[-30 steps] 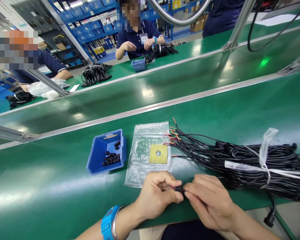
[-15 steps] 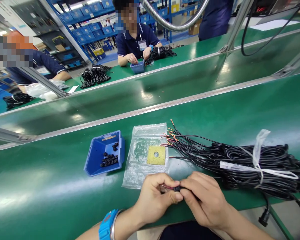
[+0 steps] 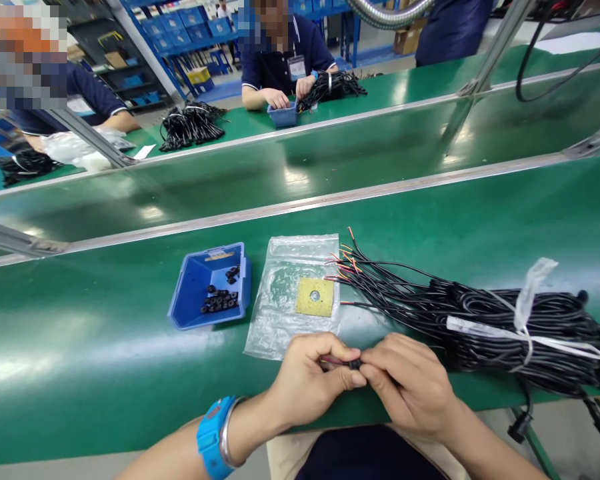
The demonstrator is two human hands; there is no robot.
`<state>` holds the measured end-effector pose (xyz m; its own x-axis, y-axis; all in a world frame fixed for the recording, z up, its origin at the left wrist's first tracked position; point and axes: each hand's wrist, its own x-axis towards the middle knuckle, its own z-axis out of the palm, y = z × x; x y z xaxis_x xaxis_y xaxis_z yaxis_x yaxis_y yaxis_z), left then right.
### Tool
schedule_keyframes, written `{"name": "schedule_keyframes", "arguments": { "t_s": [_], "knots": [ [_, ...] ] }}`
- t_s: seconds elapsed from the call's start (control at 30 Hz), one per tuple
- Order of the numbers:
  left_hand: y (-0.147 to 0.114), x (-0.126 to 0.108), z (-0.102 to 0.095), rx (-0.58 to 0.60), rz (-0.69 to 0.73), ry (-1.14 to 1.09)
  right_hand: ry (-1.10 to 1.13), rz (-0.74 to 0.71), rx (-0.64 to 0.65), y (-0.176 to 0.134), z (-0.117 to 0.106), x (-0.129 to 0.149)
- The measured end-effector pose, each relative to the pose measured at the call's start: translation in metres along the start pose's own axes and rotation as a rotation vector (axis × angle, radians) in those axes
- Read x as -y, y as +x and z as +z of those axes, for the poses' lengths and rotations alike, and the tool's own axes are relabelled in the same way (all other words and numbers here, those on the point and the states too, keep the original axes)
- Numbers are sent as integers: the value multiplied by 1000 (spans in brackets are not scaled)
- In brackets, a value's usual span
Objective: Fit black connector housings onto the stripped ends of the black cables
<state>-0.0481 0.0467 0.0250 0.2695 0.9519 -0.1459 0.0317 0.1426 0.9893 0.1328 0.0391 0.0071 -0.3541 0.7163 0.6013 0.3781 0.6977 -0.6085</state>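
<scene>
Thin reddish wires (image 3: 331, 361) run into a small black grommet-like piece (image 3: 354, 364), gripped between thumb and forefinger of my left hand (image 3: 307, 380). Right beside it, my right hand (image 3: 413, 383) pinches a black cable whose end meets the piece; the fingers hide most of this cable. The fingertips of both hands nearly touch, above the front of the green bench. To their right lies a tied bundle of black cables (image 3: 485, 310), its stripped orange and red wire ends fanned out leftward. Several similar black pieces (image 3: 223, 301) lie in a blue bin (image 3: 187, 303) at the left.
A clear zip bag (image 3: 275, 327) lies flat with a yellow square sponge (image 3: 315, 297) on it, a hole in its middle. A metal rail (image 3: 280, 204) crosses behind. Across the bench, co-workers handle another blue bin (image 3: 283, 116) and cable bundles (image 3: 193, 127). A connector (image 3: 520, 425) hangs over the front edge.
The camera view has tilted, so the bench items sit slightly higher in the picture. Both hands keep their pinch on the black piece and cable, with barely any shift between them.
</scene>
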Motion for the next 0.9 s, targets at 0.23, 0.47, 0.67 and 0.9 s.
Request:
{"name": "schedule_keyframes", "arguments": {
  "t_s": [0.23, 0.47, 0.67, 0.9],
  "knots": [
    [1, 4, -2, -23, -71, -49, 14, 28, 31, 2, -5, -1],
    [2, 3, 0, 29, 95, 55, 49, 21, 92, 4, -5, 0],
    [5, -6, -9, 111, 104, 177, 29, 39, 65, 1, -7, -1],
    [6, -12, -33, 195, 30, 39, -9, 64, 63, 1, -9, 0]
  ]
}}
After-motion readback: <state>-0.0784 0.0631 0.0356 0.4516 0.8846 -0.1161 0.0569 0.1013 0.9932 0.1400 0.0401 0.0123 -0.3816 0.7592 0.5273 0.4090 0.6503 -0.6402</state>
